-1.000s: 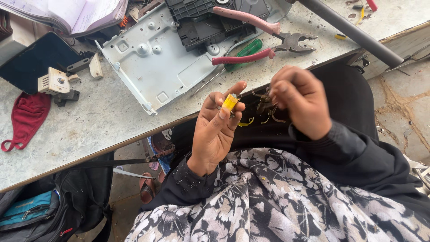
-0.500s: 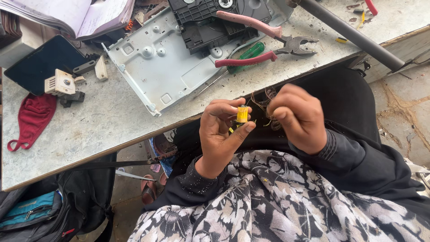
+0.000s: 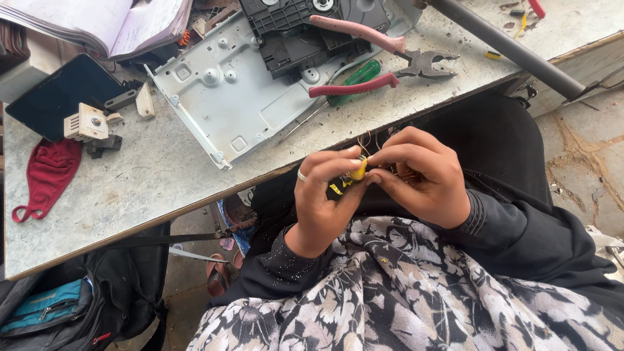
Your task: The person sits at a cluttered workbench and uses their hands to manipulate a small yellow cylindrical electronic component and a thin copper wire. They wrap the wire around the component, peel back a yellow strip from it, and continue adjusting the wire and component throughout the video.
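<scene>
Left hand (image 3: 322,195): fingers pinch a small yellow part (image 3: 358,171), held over the lap just off the counter's near edge, likely so it sits close under the eyes.
Right hand (image 3: 419,172): fingers closed on the same part from the other side, apparently steadying it; thin wire (image 3: 374,140) loops above the knuckles.
Counter (image 3: 136,188): pliers (image 3: 377,65) and metal chassis (image 3: 224,97) near the far edge, within reach; red mask (image 3: 45,175) at the left edge.
</scene>
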